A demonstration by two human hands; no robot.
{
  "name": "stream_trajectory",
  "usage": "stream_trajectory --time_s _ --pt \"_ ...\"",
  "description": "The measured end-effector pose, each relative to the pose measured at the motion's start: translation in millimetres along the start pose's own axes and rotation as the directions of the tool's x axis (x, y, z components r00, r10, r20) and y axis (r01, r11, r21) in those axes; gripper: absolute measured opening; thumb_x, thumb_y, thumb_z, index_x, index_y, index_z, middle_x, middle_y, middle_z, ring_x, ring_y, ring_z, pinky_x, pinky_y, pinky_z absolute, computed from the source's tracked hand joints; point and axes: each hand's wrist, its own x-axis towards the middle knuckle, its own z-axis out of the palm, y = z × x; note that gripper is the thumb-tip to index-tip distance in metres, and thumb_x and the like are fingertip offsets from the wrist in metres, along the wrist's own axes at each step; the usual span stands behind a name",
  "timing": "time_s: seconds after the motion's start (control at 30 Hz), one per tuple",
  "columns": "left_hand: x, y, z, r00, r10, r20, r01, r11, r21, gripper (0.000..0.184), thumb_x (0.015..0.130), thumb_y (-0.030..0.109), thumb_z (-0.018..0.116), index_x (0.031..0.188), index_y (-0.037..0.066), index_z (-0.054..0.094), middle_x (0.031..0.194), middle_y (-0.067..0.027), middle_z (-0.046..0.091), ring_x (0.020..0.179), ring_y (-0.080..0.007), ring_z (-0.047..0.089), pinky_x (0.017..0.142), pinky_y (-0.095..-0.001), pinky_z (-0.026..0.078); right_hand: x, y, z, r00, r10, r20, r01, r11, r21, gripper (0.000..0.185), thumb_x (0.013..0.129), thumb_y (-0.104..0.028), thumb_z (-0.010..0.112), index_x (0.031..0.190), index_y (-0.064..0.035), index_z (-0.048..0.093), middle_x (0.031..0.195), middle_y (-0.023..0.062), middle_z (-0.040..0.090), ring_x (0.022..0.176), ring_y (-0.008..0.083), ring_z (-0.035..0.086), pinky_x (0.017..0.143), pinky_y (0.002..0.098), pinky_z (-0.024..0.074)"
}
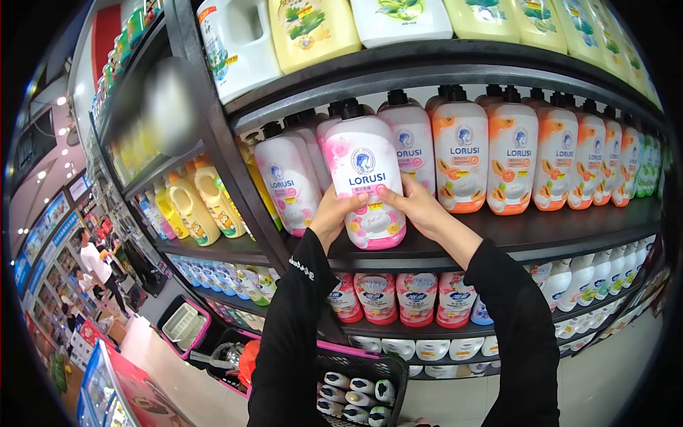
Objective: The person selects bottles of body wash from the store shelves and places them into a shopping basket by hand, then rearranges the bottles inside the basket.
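Both my hands are closed round a pink and white LORUSI pump bottle (364, 160) with a black top. My left hand (333, 217) grips its left side, and my right hand (421, 206) grips its right side, thumbs on the front label. The bottle is upright with a slight tilt, in front of the middle shelf (455, 231). Similar pink bottles stand on both sides, such as a pink bottle (286, 186) at the left and another pink bottle (410, 146) behind my right hand. My fingers behind the bottle are hidden.
Orange LORUSI bottles (461, 153) line the shelf to the right. Large jugs (313, 32) fill the shelf above; red-pink bottles (376, 299) stand below. On the floor, a black basket (398, 370) holds several bottles. A dark upright post (235, 142) is at the left. People (99, 267) are far left.
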Motion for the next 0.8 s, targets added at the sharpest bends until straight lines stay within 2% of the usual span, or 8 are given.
stream_trajectory --time_s 0.1,0.17,0.23,0.3,0.43,0.5,0.67,0.8 --pt "-3.2 1.2 0.7 0.999 0.035 -0.015 -0.034 0.997 0.074 0.055 0.070 0.017 0.069 0.114 -0.002 0.043 0.103 -0.0105 0.056 0.094 -0.0172 0.054 0.082 -0.0291 0.043 -3.2 0.9 -2.5 0.999 0.030 -0.023 -0.032 0.995 -0.093 0.059 0.075 -0.024 0.066 0.119 0.0029 0.038 0.110 0.0134 0.051 0.099 0.0170 0.050 0.084 0.0288 0.0410" --pt "-8.1 -0.9 4.2 0.997 0.048 -0.055 -0.043 0.995 0.092 0.055 0.071 0.018 0.069 0.114 -0.003 0.042 0.102 -0.0106 0.056 0.093 -0.0163 0.054 0.082 -0.0287 0.043 -12.5 -4.1 -5.0 0.999 0.030 0.030 -0.019 0.951 -0.310 0.062 0.071 -0.020 0.069 0.119 0.0032 0.037 0.110 0.0136 0.052 0.099 0.0176 0.051 0.083 0.0292 0.0416" --pt "-15.5 -5.9 11.6 0.977 0.162 -0.141 -0.136 0.975 0.176 0.056 0.073 0.019 0.068 0.115 -0.004 0.040 0.102 -0.0110 0.055 0.094 -0.0163 0.053 0.082 -0.0288 0.043 -18.9 0.8 -8.6 0.998 0.057 -0.020 -0.060 0.934 -0.352 0.066 0.068 -0.016 0.071 0.121 0.0027 0.036 0.109 0.0132 0.052 0.099 0.0178 0.051 0.082 0.0296 0.0422" --pt "-26.4 -19.8 15.8 0.918 0.337 -0.211 -0.247 0.899 0.362 0.065 0.074 0.019 0.067 0.122 -0.005 0.029 0.114 -0.0156 0.046 0.104 -0.0209 0.047 0.087 -0.0312 0.039 -18.5 3.6 -10.0 0.997 0.067 -0.046 -0.080 0.920 -0.383 0.068 0.067 -0.013 0.071 0.122 0.0017 0.035 0.111 0.0131 0.051 0.100 0.0185 0.051 0.082 0.0303 0.0427" --pt "-62.8 -36.4 20.1 0.878 0.389 -0.280 -0.134 0.760 0.636 0.074 0.078 0.010 0.061 0.131 -0.003 0.011 0.131 -0.0196 0.026 0.121 -0.0251 0.031 0.095 -0.0343 0.033 -13.2 8.9 -5.2 0.999 0.037 -0.037 -0.048 0.934 -0.353 0.066 0.068 -0.010 0.070 0.123 0.0014 0.034 0.112 0.0137 0.051 0.100 0.0192 0.051 0.082 0.0307 0.0429" --pt "-71.6 -30.6 22.0 0.861 0.480 -0.168 -0.115 0.505 0.855 0.073 0.077 0.007 0.058 0.132 -0.002 0.011 0.134 -0.0210 0.020 0.125 -0.0282 0.025 0.097 -0.0365 0.029 -7.1 17.8 -4.2 1.000 -0.008 -0.028 -0.003 0.925 -0.379 0.066 0.068 -0.010 0.070 0.122 0.0027 0.035 0.111 0.0142 0.051 0.100 0.0192 0.051 0.082 0.0305 0.0429" --pt "-72.5 -24.6 25.0 0.882 0.465 -0.079 -0.157 0.448 0.880 0.079 0.073 0.003 0.057 0.134 -0.001 0.007 0.138 -0.0248 0.005 0.130 -0.0331 0.011 0.101 -0.0370 0.023 4.2 24.5 9.0 0.995 -0.046 -0.085 -0.005 0.856 -0.517 0.066 0.068 -0.012 0.070 0.120 0.0055 0.034 0.110 0.0160 0.051 0.100 0.0205 0.051 0.083 0.0303 0.0424" --pt "-70.1 -26.6 15.8 0.880 0.465 -0.100 -0.128 0.434 0.892 0.081 0.071 0.007 0.057 0.133 -0.004 0.006 0.137 -0.0268 0.006 0.129 -0.0371 0.009 0.102 -0.0380 0.018 11.8 29.2 16.2 0.996 -0.044 -0.081 -0.004 0.858 -0.514 0.065 0.069 -0.013 0.070 0.120 0.0054 0.034 0.110 0.0164 0.052 0.099 0.0208 0.052 0.082 0.0304 0.0427"
